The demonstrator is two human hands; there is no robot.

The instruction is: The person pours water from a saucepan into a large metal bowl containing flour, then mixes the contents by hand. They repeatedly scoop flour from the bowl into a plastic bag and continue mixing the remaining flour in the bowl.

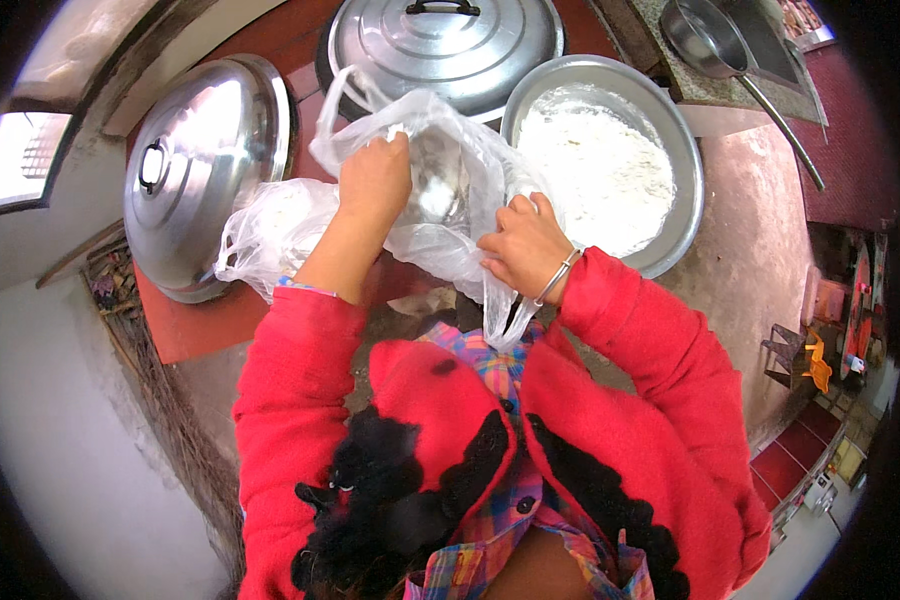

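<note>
My left hand [375,176] is closed around the gathered rim of a clear plastic bag [487,169]. My right hand [529,244] pinches the same bag on its other side, so its mouth hangs spread between the hands. A shiny grey metal surface [439,180] shows in or through the bag; what it belongs to is unclear. Right beyond the bag stands a wide metal basin [690,180] with a heap of white flour-like powder [592,161]. Left of my left wrist lies a second plastic bag [289,221] with something white in it.
Large domed metal lids with black handles cover the red-tiled stove at the far side [442,56] and the left [202,172]. A long-handled metal ladle pan [705,41] rests on a stone counter at upper right, its handle jutting out. Twigs [157,420] lie along the left wall.
</note>
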